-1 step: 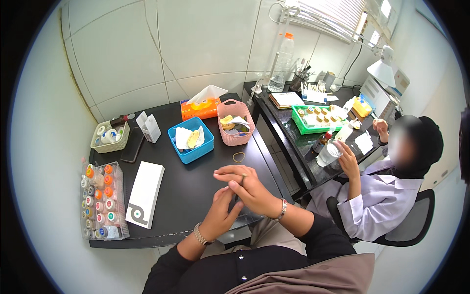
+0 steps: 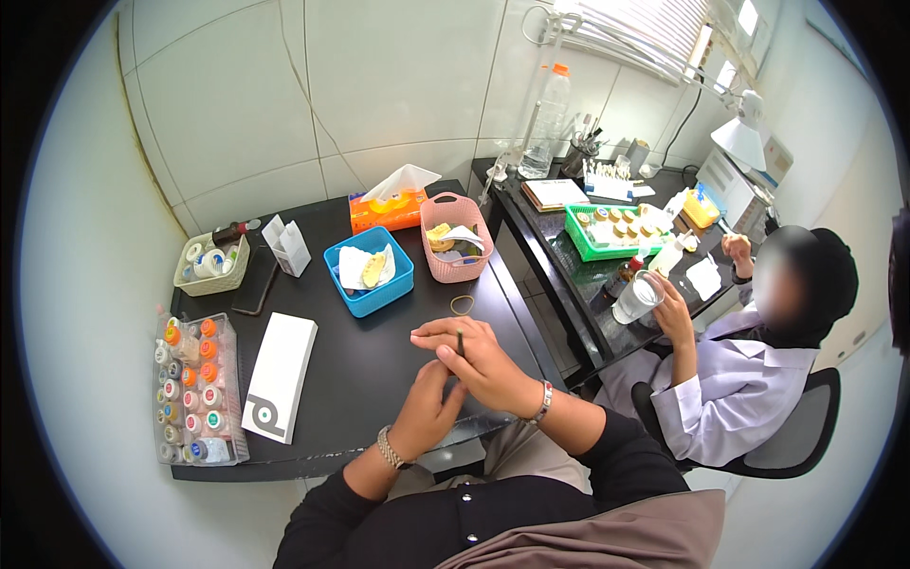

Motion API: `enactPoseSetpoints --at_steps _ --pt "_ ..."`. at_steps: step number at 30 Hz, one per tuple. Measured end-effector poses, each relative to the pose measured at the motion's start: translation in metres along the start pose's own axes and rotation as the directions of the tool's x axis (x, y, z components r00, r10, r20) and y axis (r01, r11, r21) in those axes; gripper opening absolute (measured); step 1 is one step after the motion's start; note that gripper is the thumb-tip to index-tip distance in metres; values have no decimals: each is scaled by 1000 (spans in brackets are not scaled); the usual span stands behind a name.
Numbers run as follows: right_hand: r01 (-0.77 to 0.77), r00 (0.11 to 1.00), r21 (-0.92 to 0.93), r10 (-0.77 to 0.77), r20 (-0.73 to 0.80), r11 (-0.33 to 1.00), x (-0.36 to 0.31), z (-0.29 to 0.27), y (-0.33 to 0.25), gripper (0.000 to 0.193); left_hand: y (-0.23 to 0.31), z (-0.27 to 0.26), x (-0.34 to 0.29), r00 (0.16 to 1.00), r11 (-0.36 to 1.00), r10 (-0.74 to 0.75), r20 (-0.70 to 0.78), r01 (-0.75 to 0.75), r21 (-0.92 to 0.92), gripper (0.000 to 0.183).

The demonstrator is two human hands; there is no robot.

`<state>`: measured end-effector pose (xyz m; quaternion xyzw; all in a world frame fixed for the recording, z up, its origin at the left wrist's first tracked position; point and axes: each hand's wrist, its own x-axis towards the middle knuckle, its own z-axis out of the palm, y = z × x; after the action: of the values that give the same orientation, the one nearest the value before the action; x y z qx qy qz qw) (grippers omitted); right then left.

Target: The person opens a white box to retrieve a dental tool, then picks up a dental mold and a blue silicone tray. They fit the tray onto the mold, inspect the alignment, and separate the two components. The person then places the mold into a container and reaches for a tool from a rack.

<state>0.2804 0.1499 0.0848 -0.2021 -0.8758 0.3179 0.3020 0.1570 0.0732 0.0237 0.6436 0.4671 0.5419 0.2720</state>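
The hands were together over the desk's near edge, the left hand (image 2: 426, 418) with its fingers up against the right hand (image 2: 485, 368), whose fingers reached out flat toward ten o'clock. A slim dark green thing (image 2: 461, 340) stood up by the right thumb, between the hands and at the right fingers. In the earlier frame only a short bit of it showed; now more was in view, and both hands had shifted slightly toward nine o'clock. Its lower end was hidden, so I could not tell what it was or which fingers gripped it. The left fingertips were partly covered by the right hand.

Just beyond, at twelve o'clock, lay a rubber band (image 2: 462, 304), with the pink basket (image 2: 457, 267) farther out, its contents hard to make out. The blue basket (image 2: 381, 301) sat at eleven, the white box (image 2: 281, 377) at nine. At two o'clock, well apart, a co-worker's hand (image 2: 674, 315) held a clear cup (image 2: 636, 298); what the other hand held was too small to tell.
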Motion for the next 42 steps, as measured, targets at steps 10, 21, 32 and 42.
enactPoseSetpoints --at_steps 10,21,32,42 --pt "-223 687 -53 119 -717 973 122 -103 169 32 -50 1 22 884 454 -373 281 438 -776 18" --pt "-885 260 -465 794 -550 -33 184 -211 309 133 -83 17 23 748 228 -411 521 638 -736 21" --pt "-787 169 -617 959 -226 -6 183 -248 321 132 -85 24 20 725 375 -394 565 688 -621 24" --pt "-700 224 -713 939 -261 -31 180 -264 350 137 -83 25 23 721 416 -389 574 693 -588 25"
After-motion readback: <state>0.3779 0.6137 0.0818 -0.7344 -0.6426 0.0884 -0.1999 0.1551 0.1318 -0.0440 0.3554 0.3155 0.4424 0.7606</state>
